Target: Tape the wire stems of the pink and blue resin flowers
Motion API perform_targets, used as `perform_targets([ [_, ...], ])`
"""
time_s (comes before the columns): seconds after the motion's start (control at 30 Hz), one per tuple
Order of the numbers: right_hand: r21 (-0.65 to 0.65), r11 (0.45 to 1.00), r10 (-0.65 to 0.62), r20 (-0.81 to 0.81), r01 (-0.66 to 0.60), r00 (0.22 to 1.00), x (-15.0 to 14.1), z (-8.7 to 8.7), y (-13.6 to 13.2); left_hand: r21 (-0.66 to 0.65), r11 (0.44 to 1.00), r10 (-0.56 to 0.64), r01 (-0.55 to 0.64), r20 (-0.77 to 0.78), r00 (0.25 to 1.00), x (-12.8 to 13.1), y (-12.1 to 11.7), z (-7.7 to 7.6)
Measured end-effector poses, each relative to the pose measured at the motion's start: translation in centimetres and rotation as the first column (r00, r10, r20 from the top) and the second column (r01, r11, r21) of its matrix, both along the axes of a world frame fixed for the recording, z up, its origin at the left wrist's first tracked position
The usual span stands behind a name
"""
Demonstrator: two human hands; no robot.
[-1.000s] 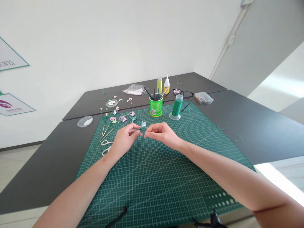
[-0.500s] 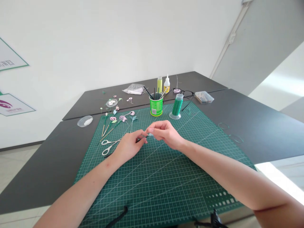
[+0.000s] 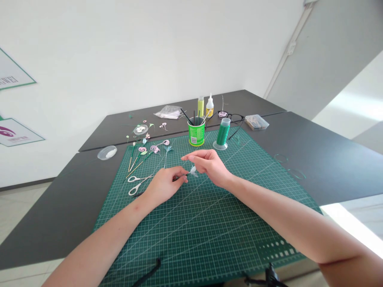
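My left hand (image 3: 170, 180) is closed round a thin dark stem. At the stem's right end a pale blue flower (image 3: 193, 172) sticks out past my fingertips, its petals spread. Just above and right of the flower is my right hand (image 3: 208, 163), thumb pressed to the index finger; anything between them is too small to see. White-handled scissors (image 3: 135, 188) lie on the green cutting mat (image 3: 215, 227), their tips near my left hand. Behind my hands stand a green thread spool (image 3: 223, 133) and a green cup (image 3: 196, 133) holding several tools.
Small pink and lilac flowers (image 3: 154, 149) on stems lie at the mat's far left. Clear lids (image 3: 107, 152) sit beyond its edge. Towards the back are a plastic bag (image 3: 168, 112), a glue bottle (image 3: 210, 107), a yellow spool (image 3: 201, 107), glasses (image 3: 236, 118) and a clear box (image 3: 257, 122).
My right hand's fingers have straightened and lifted off my left fingertips. The pale blue flower, mostly covered before, now shows between my hands.
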State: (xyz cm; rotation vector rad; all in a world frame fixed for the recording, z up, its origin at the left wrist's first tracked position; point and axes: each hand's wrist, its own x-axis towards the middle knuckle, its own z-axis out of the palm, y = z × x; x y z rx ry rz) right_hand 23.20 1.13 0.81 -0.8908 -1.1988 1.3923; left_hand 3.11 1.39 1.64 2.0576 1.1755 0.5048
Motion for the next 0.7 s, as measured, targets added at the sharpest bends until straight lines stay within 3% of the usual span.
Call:
perform_targets([
  [0.27, -0.003, 0.996, -0.09, 0.088, 0.091, 0.992, -0.15, 0.27, -0.02, -0.015, 1.0, -0.017, 0.018, 0.016, 1.0, -0.03, -0.13, 0.13],
  [0.7, -0.026, 0.988, -0.147, 0.143, 0.153, 0.979, 0.14, 0.37, 0.22, -0.19, 0.98, -0.024, 0.051, 0.142, 0.99, 0.23, -0.65, 0.55],
])
